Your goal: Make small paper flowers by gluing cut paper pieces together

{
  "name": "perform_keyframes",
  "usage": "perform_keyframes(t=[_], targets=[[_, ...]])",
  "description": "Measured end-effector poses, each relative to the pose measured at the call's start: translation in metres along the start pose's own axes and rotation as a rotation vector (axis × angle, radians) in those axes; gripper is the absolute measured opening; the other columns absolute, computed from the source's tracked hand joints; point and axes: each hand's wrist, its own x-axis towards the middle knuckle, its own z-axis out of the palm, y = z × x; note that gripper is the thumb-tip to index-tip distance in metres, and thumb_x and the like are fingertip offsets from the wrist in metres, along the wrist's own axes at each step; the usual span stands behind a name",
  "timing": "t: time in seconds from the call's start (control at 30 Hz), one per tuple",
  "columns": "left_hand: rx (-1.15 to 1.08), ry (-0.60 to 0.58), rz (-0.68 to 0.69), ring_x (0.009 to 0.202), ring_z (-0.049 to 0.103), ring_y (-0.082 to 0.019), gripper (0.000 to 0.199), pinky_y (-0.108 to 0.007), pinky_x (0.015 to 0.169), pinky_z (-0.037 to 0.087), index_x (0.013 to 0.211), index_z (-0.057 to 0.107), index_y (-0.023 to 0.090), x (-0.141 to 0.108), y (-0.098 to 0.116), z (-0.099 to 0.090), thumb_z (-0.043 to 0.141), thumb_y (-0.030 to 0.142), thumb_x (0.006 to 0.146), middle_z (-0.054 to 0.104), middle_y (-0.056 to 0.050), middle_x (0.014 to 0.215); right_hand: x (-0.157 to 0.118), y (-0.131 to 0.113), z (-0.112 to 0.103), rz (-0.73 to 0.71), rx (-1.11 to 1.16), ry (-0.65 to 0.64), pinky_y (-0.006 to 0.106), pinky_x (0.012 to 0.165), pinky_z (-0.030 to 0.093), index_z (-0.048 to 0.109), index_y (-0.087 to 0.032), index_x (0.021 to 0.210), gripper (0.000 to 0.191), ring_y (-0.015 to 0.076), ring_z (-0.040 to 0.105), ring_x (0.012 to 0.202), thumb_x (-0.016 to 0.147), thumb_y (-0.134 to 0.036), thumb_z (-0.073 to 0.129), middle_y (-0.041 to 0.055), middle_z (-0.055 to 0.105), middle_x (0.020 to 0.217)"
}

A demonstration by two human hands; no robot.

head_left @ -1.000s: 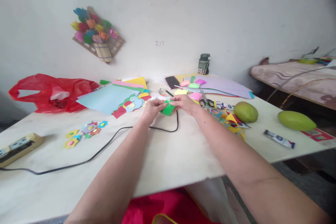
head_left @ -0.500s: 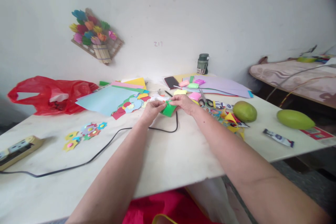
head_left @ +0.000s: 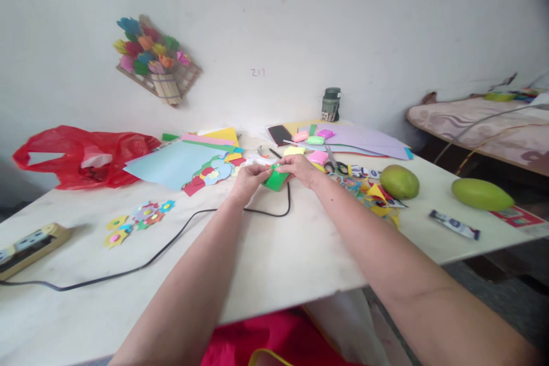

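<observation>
A small shiny green packet (head_left: pixel 274 182) is held between my two hands above the middle of the table. On its left edge, the thumb and fingers of my left hand (head_left: pixel 251 178) pinch it. My right hand (head_left: pixel 300 169) grips the upper right edge with its fingertips. What is inside the packet cannot be made out. Just beyond the hands lie soft-looking packets, among them a yellow one (head_left: pixel 294 150) and a pink one (head_left: pixel 318 157). Black-handled scissors (head_left: pixel 337 167) rest to the right of my right hand, near a pile of paper scraps (head_left: pixel 373 200).
A black cord (head_left: pixel 171 246) runs from the power strip (head_left: pixel 34 246) past my hands. Paper flowers (head_left: pixel 146 214) lie at left, with a red plastic bag (head_left: pixel 86 154) behind. Two green mangoes (head_left: pixel 400 182) and a glue tube (head_left: pixel 454 225) are at right; a phone (head_left: pixel 280 135) lies behind.
</observation>
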Motion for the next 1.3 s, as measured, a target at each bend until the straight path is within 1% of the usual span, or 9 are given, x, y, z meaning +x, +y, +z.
perform_keyframes(t=[0.13, 0.43, 0.6, 0.8, 1.03, 1.17, 1.3], targets=[[-0.011, -0.040, -0.021, 0.061, 0.052, -0.011, 0.027, -0.025, 0.062, 0.041, 0.071, 0.068, 0.011, -0.0002, -0.0013, -0.0025, 0.073, 0.036, 0.059, 0.062, -0.002, 0.065, 0.0016, 0.0021, -0.0011, -0.005, 0.006, -0.006, 0.024, 0.046, 0.047, 0.065, -0.013, 0.068, 0.014, 0.0127, 0.057, 0.052, 0.056, -0.018, 0.070, -0.0001, 0.062, 0.057], [0.070, 0.037, 0.006, 0.055, 0.045, -0.009, 0.020, -0.023, 0.055, 0.035, 0.061, 0.066, 0.012, -0.0026, 0.0038, 0.0002, 0.071, 0.031, 0.057, 0.056, 0.000, 0.056, 0.0024, 0.0025, 0.0048, 0.012, 0.017, 0.026, 0.023, 0.045, 0.046, 0.065, -0.013, 0.068, 0.012, 0.0116, 0.054, 0.049, 0.056, -0.012, 0.066, -0.0013, 0.060, 0.053], [0.069, 0.053, 0.009, 0.054, 0.043, -0.009, 0.021, -0.023, 0.055, 0.034, 0.058, 0.063, 0.013, -0.0045, 0.0069, 0.0020, 0.071, 0.032, 0.056, 0.054, 0.001, 0.055, 0.0022, 0.0014, 0.0067, 0.031, 0.036, 0.069, 0.024, 0.044, 0.046, 0.064, -0.014, 0.065, 0.010, 0.0115, 0.053, 0.048, 0.056, -0.010, 0.065, -0.0013, 0.059, 0.051], [0.074, 0.039, 0.025, 0.053, 0.041, -0.009, 0.026, -0.023, 0.053, 0.032, 0.058, 0.061, 0.013, -0.0019, 0.0015, 0.0000, 0.071, 0.037, 0.058, 0.051, 0.002, 0.053, 0.0018, 0.0005, 0.0068, 0.044, 0.040, 0.081, 0.027, 0.046, 0.048, 0.064, -0.014, 0.064, 0.008, 0.0134, 0.055, 0.049, 0.057, -0.010, 0.065, -0.0003, 0.061, 0.053], [0.104, 0.068, 0.035, 0.051, 0.039, -0.008, 0.025, -0.023, 0.050, 0.029, 0.056, 0.059, 0.014, 0.0004, -0.0020, -0.0012, 0.069, 0.036, 0.060, 0.047, 0.003, 0.051, 0.0008, 0.0005, 0.0085, 0.029, 0.021, 0.090, 0.026, 0.047, 0.048, 0.064, -0.015, 0.061, 0.005, 0.0129, 0.055, 0.051, 0.058, -0.011, 0.066, -0.0007, 0.060, 0.053], [0.149, 0.102, 0.033, 0.052, 0.040, -0.009, 0.023, -0.023, 0.051, 0.030, 0.056, 0.059, 0.014, -0.0003, 0.0011, -0.0011, 0.068, 0.034, 0.060, 0.049, 0.002, 0.052, 0.0005, 0.0000, 0.0087, 0.012, 0.009, 0.067, 0.025, 0.046, 0.047, 0.064, -0.015, 0.061, 0.004, 0.0127, 0.055, 0.051, 0.060, -0.014, 0.067, -0.0011, 0.059, 0.053], [0.179, 0.075, 0.056, 0.054, 0.042, -0.009, 0.022, -0.023, 0.053, 0.032, 0.059, 0.061, 0.013, 0.0003, 0.0013, -0.0011, 0.067, 0.034, 0.061, 0.053, 0.001, 0.055, 0.0003, -0.0017, 0.0074, 0.033, -0.013, 0.069, 0.024, 0.045, 0.046, 0.067, -0.014, 0.068, 0.008, 0.0122, 0.056, 0.052, 0.060, -0.013, 0.067, -0.0003, 0.061, 0.055]])
